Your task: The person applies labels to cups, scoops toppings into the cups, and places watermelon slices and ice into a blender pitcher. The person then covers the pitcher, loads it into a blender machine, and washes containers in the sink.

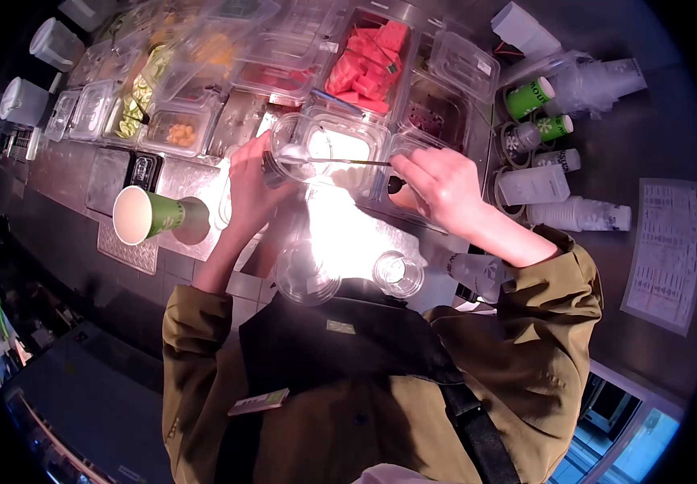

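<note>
A clear plastic cup (pixel 288 145) is tilted in my left hand (pixel 253 181), whose fingers wrap round its side. My right hand (pixel 441 184) pinches the handle of a long metal spoon (pixel 348 161). The spoon's bowl carries something white and lies at the cup's mouth. Behind them is a clear container (pixel 339 147) with white contents, washed out by glare. Nearer my body stand two clear cups, one on the left (pixel 308 273) and one on the right (pixel 398 274).
A green paper cup (pixel 148 216) stands at the left. Across the back are containers of watermelon (pixel 367 68), sliced green pieces (pixel 140 93) and orange pieces (pixel 180 135). Several cups (pixel 578 214) lie at the right, beside a printed sheet (pixel 665 254).
</note>
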Action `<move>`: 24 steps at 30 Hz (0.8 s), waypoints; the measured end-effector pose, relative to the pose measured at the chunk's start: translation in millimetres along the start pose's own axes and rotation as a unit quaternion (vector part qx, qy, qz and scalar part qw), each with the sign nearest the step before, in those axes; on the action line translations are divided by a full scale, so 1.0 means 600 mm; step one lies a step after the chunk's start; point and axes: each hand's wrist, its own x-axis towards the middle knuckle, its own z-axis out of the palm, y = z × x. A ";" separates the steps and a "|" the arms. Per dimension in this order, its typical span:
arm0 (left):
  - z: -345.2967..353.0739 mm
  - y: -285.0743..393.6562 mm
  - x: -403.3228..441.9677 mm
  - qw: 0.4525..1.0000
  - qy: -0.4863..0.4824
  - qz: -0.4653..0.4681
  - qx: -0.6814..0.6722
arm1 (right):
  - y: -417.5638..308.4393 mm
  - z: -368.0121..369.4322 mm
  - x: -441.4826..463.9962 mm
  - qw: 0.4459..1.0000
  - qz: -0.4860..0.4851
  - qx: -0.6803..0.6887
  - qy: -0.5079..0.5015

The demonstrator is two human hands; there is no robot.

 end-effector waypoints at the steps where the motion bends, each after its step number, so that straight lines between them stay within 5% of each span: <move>1: 0.001 0.001 -0.002 1.000 -0.002 -0.007 -0.009 | -0.004 -0.005 0.001 1.000 -0.001 -0.002 0.002; 9: -0.014 0.017 -0.005 0.998 0.008 -0.051 -0.039 | -0.005 -0.004 -0.008 0.992 0.069 0.102 -0.017; 13: -0.016 0.020 -0.008 0.988 -0.034 -0.105 -0.110 | 0.013 -0.002 -0.029 0.813 0.361 0.441 -0.121; 18: -0.003 0.006 -0.027 0.970 -0.014 -0.148 -0.191 | 0.053 -0.032 -0.053 0.649 0.503 0.565 -0.087; 20: -0.004 0.005 -0.034 0.956 -0.003 -0.169 -0.240 | 0.075 -0.049 -0.062 0.660 0.499 0.557 -0.072; 24: -0.015 0.005 -0.055 0.928 0.013 -0.202 -0.311 | 0.126 0.036 -0.098 0.827 0.399 0.383 -0.099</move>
